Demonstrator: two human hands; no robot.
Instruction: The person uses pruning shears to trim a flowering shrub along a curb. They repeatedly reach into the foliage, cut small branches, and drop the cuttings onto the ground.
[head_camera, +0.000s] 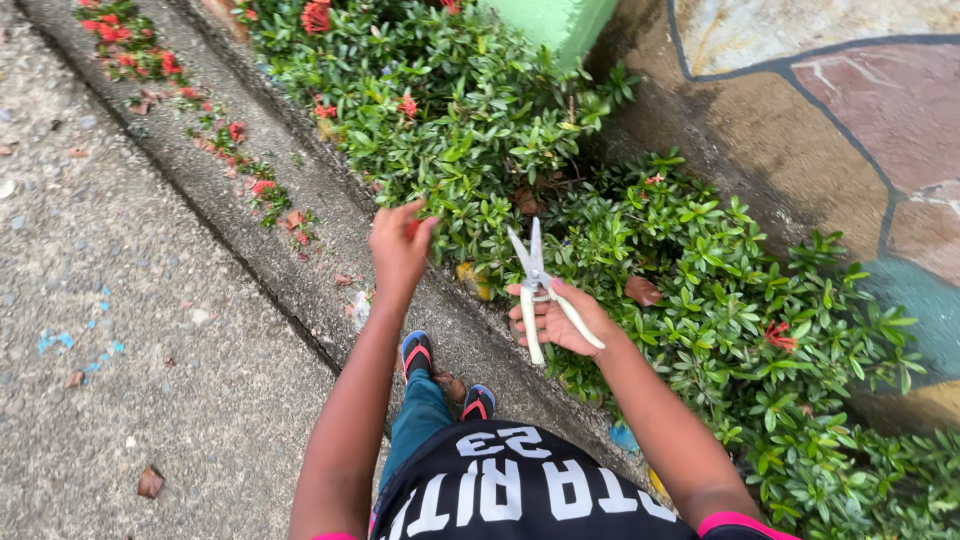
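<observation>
Far left: rough grey concrete pavement (120, 330), speckled with grit, one dry brown leaf and a few blue flecks. Next, a raised grey concrete kerb (300, 250) running diagonally from top left toward bottom centre, littered along its upper stretch with cut red flower heads and green snippings (130, 45). Above the kerb near centre, the left hand (398, 243), arm stretched forward, fingers bunched together at the edge of the foliage, apparently pinched on a small red bit with a leaf or two; exactly what is gripped cannot be told. Below it, feet in dark flip-flops with red straps (418, 352) on the kerb. Right of that hand, well apart from it, the right hand (552, 320), palm up, fingers curled round the cream handles of a pair of pale garden shears (537, 285), metal blades parted in a narrow V. Long axis of the shears near upright in the picture, tips pointing away from the body into the low hedge of glossy green leaves with scattered red blooms (720, 300). Blade tips just right of the pinching left fingers, the left hand nearer the stem, the shears to its right and slightly nearer the body. Far right: a painted stone-pattern wall (830, 120) behind the hedge, with a green post (550, 20) at top.
</observation>
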